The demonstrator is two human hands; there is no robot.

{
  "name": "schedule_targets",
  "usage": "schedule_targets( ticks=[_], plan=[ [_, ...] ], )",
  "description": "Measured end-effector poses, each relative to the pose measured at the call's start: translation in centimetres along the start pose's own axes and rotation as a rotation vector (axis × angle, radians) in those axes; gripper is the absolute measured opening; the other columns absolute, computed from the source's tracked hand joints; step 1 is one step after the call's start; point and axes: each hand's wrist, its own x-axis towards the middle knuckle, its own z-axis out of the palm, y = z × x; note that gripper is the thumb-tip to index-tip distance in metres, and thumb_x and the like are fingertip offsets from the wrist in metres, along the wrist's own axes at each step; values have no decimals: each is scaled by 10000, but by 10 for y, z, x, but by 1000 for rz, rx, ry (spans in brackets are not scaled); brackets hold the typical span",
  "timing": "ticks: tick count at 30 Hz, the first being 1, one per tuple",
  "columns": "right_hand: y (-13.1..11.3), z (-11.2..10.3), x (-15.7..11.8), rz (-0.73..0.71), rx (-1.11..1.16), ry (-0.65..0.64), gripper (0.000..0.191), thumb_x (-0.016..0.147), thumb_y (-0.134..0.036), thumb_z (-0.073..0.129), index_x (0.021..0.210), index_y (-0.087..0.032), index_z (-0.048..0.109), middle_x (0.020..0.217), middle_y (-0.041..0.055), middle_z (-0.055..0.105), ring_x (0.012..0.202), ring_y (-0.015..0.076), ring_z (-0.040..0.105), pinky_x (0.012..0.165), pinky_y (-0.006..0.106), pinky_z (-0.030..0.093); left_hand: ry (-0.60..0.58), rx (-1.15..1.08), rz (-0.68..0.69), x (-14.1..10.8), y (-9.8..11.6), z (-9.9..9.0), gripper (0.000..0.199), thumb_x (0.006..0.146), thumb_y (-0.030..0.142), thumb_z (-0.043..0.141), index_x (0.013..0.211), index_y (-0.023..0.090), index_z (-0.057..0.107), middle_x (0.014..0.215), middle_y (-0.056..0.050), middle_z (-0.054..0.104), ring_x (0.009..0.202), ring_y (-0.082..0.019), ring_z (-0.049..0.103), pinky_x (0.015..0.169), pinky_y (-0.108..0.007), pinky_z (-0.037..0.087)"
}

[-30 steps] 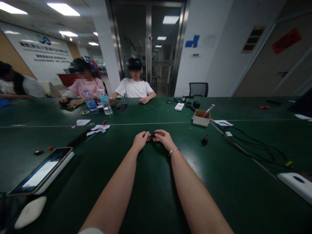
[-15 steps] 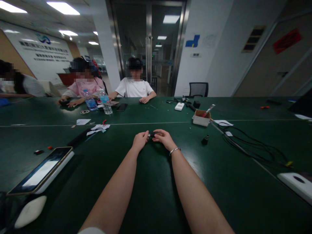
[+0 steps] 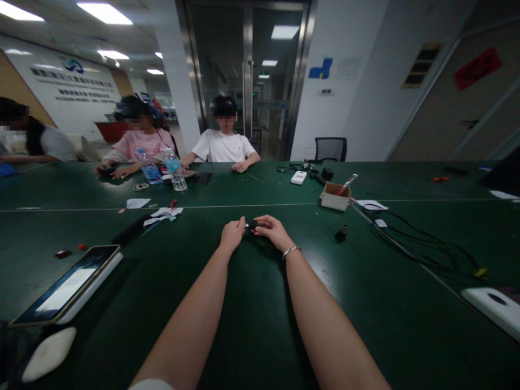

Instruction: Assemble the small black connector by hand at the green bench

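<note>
Above the middle of the green table, both hands meet at a small black piece with a silvery end [image 3: 252, 224]; its exact kind is too small to make out. My left hand [image 3: 233, 234] pinches the silvery end between thumb and fingers. On the other side, my right hand [image 3: 275, 232], with a bracelet at the wrist, has its fingertips closed around the black part. A separate short black cylindrical piece [image 3: 342, 233] lies on the table to the right of my right hand.
A phone [image 3: 69, 284] rests on a white block at left, near a white mouse-shaped object [image 3: 49, 353]. A small box [image 3: 335, 197] with tools and black cables [image 3: 422, 238] lie at right. Bottles [image 3: 176, 172] stand across the table, where several people sit.
My left hand has shifted slightly left, and more of the black part shows between the hands. My right hand stays nearly in place.
</note>
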Motion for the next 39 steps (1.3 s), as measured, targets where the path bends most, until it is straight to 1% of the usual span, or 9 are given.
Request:
schedule_targets(
  ticks=[4,7,14,18,21,25,29,34,39],
  plan=[
    [-1,1,0,10,8,13,352,633,-169,762,959,-160,629,918,42,676,751,139,693,687,250,596,-1,-23,-11,0,0,0,586,870,574,246,524,196,530,519,-25,555,498,-162,494,549,-278,314],
    [-2,3,-1,21,9,32,317,658,-166,755,950,-156,632,854,34,684,725,136,695,653,231,595,-10,-36,-26,-1,0,0,589,869,584,237,550,194,542,540,-27,567,499,-162,497,547,-279,315],
    [-2,5,2,71,-28,107,205,722,-176,726,889,-119,621,669,36,683,592,123,682,563,194,576,-2,-18,16,-3,1,1,562,874,575,238,624,191,563,574,-29,587,566,-170,533,567,-275,327],
    [0,5,4,77,-30,131,189,729,-189,726,856,-119,605,633,28,677,549,125,675,519,193,570,-2,-50,48,-2,-1,2,511,875,556,283,711,188,598,645,-28,622,621,-167,560,587,-266,358],
    [1,5,5,78,-21,138,173,730,-179,725,842,-125,605,610,19,672,537,125,674,503,191,569,9,-83,70,-1,-4,4,443,879,515,328,757,194,607,681,-20,630,649,-159,566,616,-262,386],
    [-1,6,5,101,-7,157,155,747,-169,709,848,-123,601,606,28,678,525,125,672,496,186,564,60,-225,141,1,-6,5,243,851,385,456,886,206,615,832,-22,660,784,-152,597,729,-260,433],
    [-1,5,5,107,15,186,132,769,-180,688,848,-128,596,604,30,679,515,128,669,485,195,564,19,-298,162,3,-7,6,189,802,315,537,902,193,642,924,-50,672,861,-167,606,793,-284,451],
    [0,4,6,105,0,199,143,757,-179,699,842,-125,598,602,31,677,510,130,667,489,203,568,-35,-286,112,4,-9,5,239,796,360,541,916,182,646,847,-50,682,811,-174,617,761,-293,454],
    [0,5,5,92,-2,202,136,741,-153,707,831,-125,609,619,28,680,511,131,670,503,207,578,-71,-138,98,2,-6,1,341,821,474,456,751,189,629,721,-28,663,696,-167,588,666,-273,416]
  ],
)
